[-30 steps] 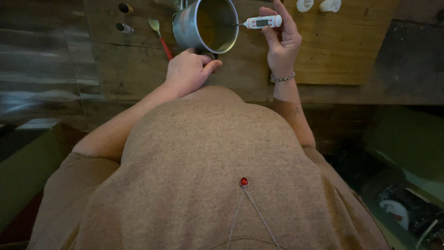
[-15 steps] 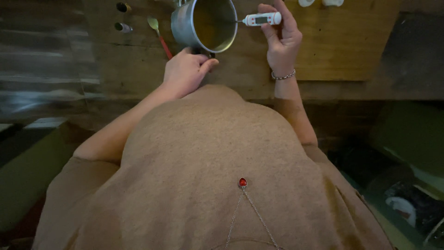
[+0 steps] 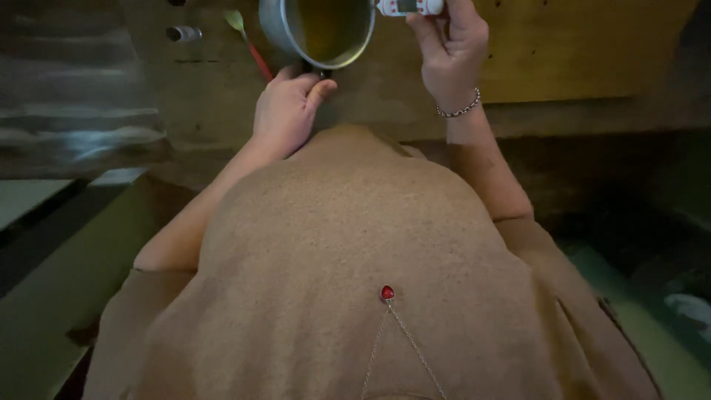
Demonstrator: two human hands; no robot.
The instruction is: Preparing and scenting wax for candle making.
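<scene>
The saucepan (image 3: pixel 318 33) is dull, brushed-looking metal with a smooth rim. The thermometer (image 3: pixel 411 7) looks like glossy white plastic, though it is cut off at the edge. The bench (image 3: pixel 585 52) is matt, grainy wood.

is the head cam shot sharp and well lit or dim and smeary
Head view: dim and warm, fairly soft throughout; the left edge is smeared into streaks and the lower right corner sinks into dark; the round grey metal pot and white digital thermometer are cut off by the top edge.
</scene>
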